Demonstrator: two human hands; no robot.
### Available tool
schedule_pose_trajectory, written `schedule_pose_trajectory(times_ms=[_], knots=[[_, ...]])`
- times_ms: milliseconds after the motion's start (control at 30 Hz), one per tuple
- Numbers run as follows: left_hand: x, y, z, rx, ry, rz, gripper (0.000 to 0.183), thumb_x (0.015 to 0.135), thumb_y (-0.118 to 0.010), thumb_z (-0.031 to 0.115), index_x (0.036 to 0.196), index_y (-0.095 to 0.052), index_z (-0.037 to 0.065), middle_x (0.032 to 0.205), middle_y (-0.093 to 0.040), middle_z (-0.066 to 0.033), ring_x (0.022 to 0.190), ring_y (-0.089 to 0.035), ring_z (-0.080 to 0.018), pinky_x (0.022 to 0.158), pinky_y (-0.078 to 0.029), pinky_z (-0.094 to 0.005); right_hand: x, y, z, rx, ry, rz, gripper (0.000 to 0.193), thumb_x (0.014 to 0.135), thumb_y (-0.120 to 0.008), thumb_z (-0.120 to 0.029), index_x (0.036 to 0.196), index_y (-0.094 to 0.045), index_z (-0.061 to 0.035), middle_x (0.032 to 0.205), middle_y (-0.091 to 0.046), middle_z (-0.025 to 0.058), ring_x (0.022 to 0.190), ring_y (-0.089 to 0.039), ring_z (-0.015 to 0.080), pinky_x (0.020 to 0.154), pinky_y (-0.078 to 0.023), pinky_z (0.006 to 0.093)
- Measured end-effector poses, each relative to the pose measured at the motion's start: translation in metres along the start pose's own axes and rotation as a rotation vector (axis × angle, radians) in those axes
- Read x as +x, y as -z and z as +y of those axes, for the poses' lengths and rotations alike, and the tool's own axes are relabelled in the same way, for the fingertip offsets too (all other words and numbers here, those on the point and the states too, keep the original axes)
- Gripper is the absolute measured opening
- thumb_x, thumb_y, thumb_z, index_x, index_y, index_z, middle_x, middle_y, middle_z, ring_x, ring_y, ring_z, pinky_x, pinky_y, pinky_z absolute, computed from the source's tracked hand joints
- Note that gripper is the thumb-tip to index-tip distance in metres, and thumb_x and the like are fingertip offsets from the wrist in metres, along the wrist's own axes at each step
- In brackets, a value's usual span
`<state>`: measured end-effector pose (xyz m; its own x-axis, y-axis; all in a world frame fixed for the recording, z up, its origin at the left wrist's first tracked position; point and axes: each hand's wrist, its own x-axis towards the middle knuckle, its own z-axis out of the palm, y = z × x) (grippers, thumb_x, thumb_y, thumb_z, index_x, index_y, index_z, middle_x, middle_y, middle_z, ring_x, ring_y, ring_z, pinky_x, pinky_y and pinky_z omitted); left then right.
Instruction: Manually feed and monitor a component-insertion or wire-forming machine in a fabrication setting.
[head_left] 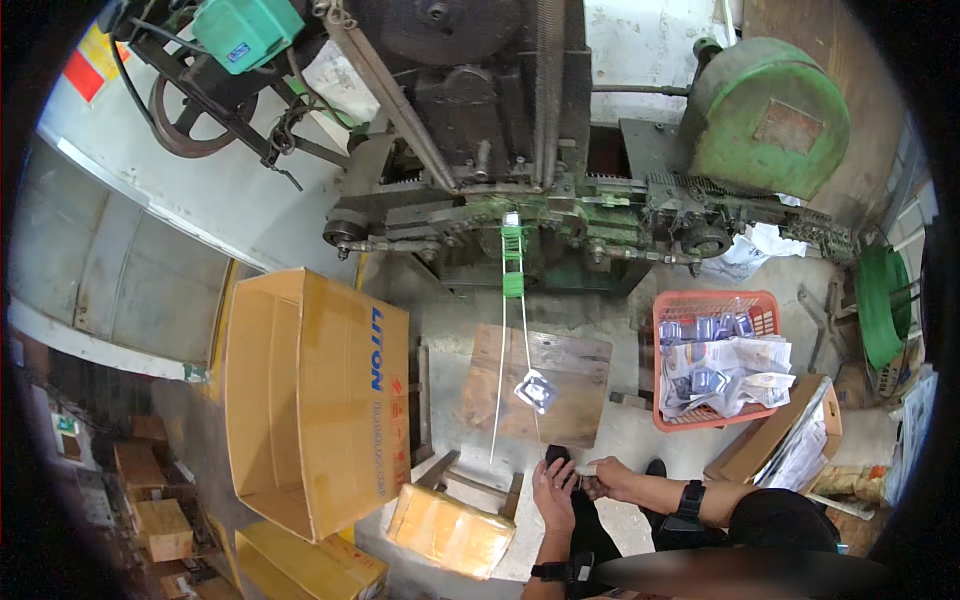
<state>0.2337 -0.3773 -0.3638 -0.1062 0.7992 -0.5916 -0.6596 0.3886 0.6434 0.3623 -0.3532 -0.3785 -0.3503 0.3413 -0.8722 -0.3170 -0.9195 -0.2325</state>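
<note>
My left hand (555,496) is raised in front of my legs, its fingers bent, near the lower end of a thin pale rod (530,340). Close beside it on the right, my right hand (606,479) has its fingers drawn together. Whatever small thing lies between the hands is too small to make out. Just beyond the hands, a small clear and blue-white pack (536,392) sits along the rod. Two such rods run down from a dark machine (470,130), with green pieces (513,284) bridging them near the top. Below them is a wooden board (575,375).
A large open cardboard box (330,400) stands left, with a taped carton (450,530) nearer me. At right, a red basket (690,422) holds paper and several blue-and-clear packs. Further right are a box of papers (790,440) and a green reel (880,310). A green wheel guard (765,110) stands behind.
</note>
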Motion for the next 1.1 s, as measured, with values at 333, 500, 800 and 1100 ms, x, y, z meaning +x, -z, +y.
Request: schedule_pose_trajectory(times_ms=[333,500,800,1100], knots=[[0.047,0.073,0.046,-0.057,0.166,0.032,0.036,0.087,-0.038,0.036,0.095,-0.043,0.001,0.088,-0.056,-0.0216,0.074,-0.059,-0.0342,0.065,-0.05,-0.0388,0.031,-0.012,-0.098,-1.054,0.814,0.31,0.033,0.076,-0.051,-0.012,0.108,-0.051,-0.0012,0.085,-0.062,0.0129,0.078,-0.061,0.0228,0.064,-0.047,0.0309],[0.058,0.084,0.11,0.053,0.166,0.014,0.042,0.087,-0.038,0.039,0.098,-0.046,0.0,0.09,-0.056,-0.0203,0.081,-0.058,-0.0318,0.068,-0.048,-0.0386,0.006,-0.095,-0.25,-1.233,1.404,0.568,0.056,0.071,-0.044,0.001,0.124,-0.034,-0.014,0.106,-0.048,0.0195,0.096,-0.049,0.0364,0.079,-0.041,0.0414],[0.07,0.071,0.133,0.162,0.345,-0.106,0.047,0.087,-0.035,0.045,0.101,-0.049,0.002,0.087,-0.058,-0.0125,0.071,-0.06,-0.0259,0.062,-0.049,-0.0351,0.014,-0.139,-0.297,-1.352,1.197,0.629,0.024,0.069,-0.053,-0.007,0.092,-0.058,-0.0104,0.088,-0.052,0.016,0.08,-0.054,0.0363,0.069,-0.043,0.0425],[0.058,0.035,0.127,0.207,0.469,-0.184,0.052,0.088,-0.03,0.048,0.102,-0.048,0.001,0.086,-0.055,-0.0104,0.069,-0.059,-0.0226,0.058,-0.049,-0.0315,0.01,-0.122,-0.233,-1.009,1.285,0.428,0.022,0.075,-0.05,-0.002,0.095,-0.059,-0.0019,0.097,-0.055,0.0152,0.086,-0.054,0.0319,0.076,-0.043,0.0355]])
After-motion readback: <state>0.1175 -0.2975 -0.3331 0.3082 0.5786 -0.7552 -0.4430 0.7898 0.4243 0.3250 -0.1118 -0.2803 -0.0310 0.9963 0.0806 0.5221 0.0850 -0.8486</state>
